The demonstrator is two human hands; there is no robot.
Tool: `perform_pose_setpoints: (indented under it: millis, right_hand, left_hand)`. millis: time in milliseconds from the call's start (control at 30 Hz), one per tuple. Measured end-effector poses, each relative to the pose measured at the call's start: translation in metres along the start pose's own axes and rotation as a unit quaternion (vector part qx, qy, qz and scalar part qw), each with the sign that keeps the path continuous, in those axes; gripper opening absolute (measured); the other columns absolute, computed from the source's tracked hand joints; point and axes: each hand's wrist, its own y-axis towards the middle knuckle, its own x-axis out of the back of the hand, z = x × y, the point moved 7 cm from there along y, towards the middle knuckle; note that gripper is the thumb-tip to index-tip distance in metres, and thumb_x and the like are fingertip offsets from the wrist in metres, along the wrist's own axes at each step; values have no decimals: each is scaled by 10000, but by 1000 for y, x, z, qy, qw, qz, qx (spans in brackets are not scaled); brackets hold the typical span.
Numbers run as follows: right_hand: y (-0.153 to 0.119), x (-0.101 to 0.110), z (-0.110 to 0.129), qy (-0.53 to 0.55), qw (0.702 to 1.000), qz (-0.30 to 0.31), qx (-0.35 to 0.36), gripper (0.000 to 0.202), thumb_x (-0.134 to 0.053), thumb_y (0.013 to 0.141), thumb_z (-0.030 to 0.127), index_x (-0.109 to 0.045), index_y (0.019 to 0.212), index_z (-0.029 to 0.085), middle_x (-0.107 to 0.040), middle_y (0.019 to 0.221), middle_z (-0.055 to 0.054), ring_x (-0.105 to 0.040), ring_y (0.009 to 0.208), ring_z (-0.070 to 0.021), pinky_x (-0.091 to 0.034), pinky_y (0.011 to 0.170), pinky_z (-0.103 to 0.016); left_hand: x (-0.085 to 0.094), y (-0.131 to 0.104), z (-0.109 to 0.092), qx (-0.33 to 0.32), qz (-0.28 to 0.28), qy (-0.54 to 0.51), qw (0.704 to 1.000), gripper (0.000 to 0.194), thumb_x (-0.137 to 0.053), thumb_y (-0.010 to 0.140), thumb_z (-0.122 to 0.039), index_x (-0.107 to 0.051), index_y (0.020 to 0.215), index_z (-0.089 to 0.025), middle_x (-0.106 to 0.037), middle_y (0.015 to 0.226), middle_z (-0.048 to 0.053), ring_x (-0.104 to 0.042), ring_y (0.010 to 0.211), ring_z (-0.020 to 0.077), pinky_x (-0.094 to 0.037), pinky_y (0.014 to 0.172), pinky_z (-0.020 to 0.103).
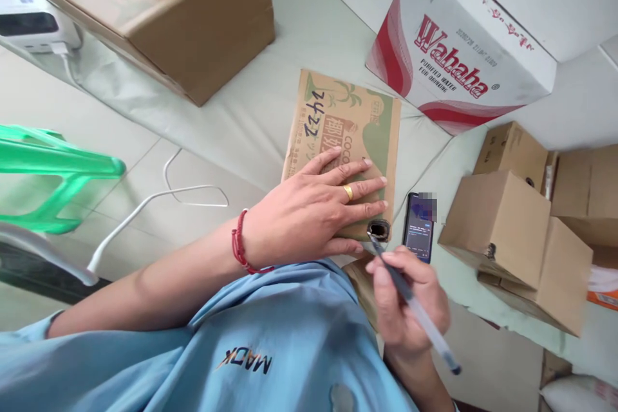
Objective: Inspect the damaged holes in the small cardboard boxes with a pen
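At the near edge of the counter (232, 112), the right hand (410, 299) pinches a pen (415, 309) between thumb and fingers, its tip at the dark-edged hole in the near right corner of the printed carton (386, 122). The left hand (321, 212), fingers spread, presses palm-down on that carton, with a phone (419, 225) lying just to its right. Farther off stand a large brown box (207, 32) at left and the white Wahaha box (434, 71) at right.

Light blue shirt (290, 335) with dark "MADK" lettering, braided red bracelet (238, 243), gold ring (348, 192)
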Motion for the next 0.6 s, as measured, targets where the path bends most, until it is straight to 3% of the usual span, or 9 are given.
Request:
perform_pose_setpoints:
  millis: [100,167,400,600]
  right_hand:
    - [-2,-16,18,22,993,77,89,389,-643,954,81,-643,1313,231,-800,949,-21,-755,786,-168,-653,761,-336]
    - [-4,-20,18,32,992,89,89,426,-627,957,61,-618,1348,230,-798,944,-19,-745,756,-159,-649,732,-321]
    - [-21,-8,-6,56,998,14,24,331,-672,970,98,-638,1270,233,-714,863,1,-678,691,-146,-599,671,-295]
    - [-27,-9,-10,54,998,8,19,215,-671,979,158,-594,1158,248,-576,722,63,-546,567,-111,-511,575,-253]
  left_hand:
    - [1,-1,0,-4,-7,0,1000,571,-671,1038,-545,-607,1564,-331,-452,1746,-23,-363,1662,331,-146,1405,588]
    - [1,-1,0,-9,-11,2,1000,548,-672,1041,-508,-614,1556,-329,-456,1744,-26,-367,1660,329,-150,1405,583]
    - [0,-1,0,-9,-4,9,1000,597,-659,1035,-608,-615,1555,-320,-459,1745,-7,-369,1657,347,-148,1403,591]
    - [0,0,0,-9,-4,8,1000,610,-645,1037,-632,-608,1562,-324,-453,1749,-1,-354,1665,339,-110,1408,565]
